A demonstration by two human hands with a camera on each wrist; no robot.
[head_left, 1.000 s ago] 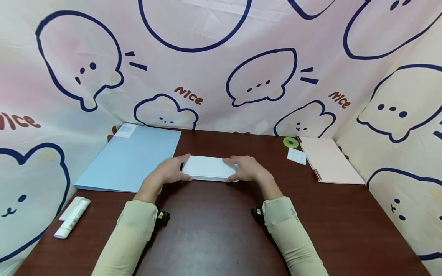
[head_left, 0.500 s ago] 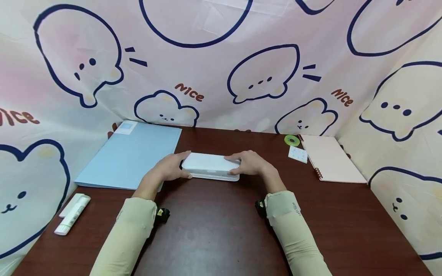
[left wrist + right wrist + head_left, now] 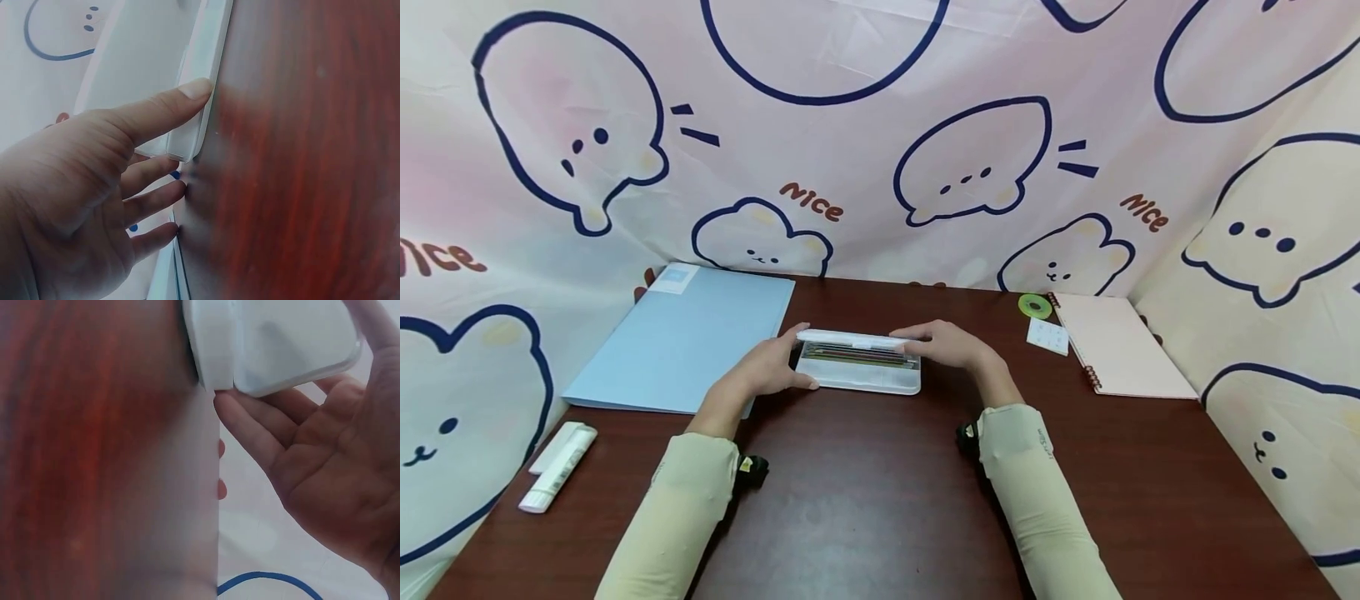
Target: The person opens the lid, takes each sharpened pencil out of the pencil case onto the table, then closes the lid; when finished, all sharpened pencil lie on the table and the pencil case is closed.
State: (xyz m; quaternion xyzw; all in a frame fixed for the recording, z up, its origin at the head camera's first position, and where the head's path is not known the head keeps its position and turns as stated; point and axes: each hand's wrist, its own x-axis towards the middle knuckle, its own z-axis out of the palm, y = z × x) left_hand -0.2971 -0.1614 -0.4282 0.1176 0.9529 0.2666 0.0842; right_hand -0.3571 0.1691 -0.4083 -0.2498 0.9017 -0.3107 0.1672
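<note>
Lid [image 3: 850, 337] and base of the white pencil case [image 3: 859, 377] already stand apart along the front, so the opening looks well begun but not finished: the lid is raised to a shallow angle, seemingly hinged at the back, and a row of pencils [image 3: 848, 356] shows in the gap beneath it. The case sits on the dark tabletop [image 3: 865, 500] a little behind its middle, closer to the far edge than the near one. The left hand [image 3: 763, 371] holds the case's left end, thumb laid straight along the front wall of the base and fingers reaching round the end; the left wrist view shows that thumb [image 3: 164, 109] pressed against the translucent base, the other fingers loosely bent below it. The right hand [image 3: 951, 346] is at the right end with straight fingers reaching under the lid's edge; from the right wrist view the palm is spread and the fingertips [image 3: 240, 422] touch the corner of the lid, lifting rather than pinching it. Judging by this, what remains is to swing the lid fully back and let it rest. A blue folder [image 3: 685, 342] lies toward the far left corner, a white glue stick [image 3: 556, 471] by the left edge, and a pink spiral notebook [image 3: 1120, 346], a small white card [image 3: 1047, 337] and a green tape roll [image 3: 1034, 306] toward the far right corner.
</note>
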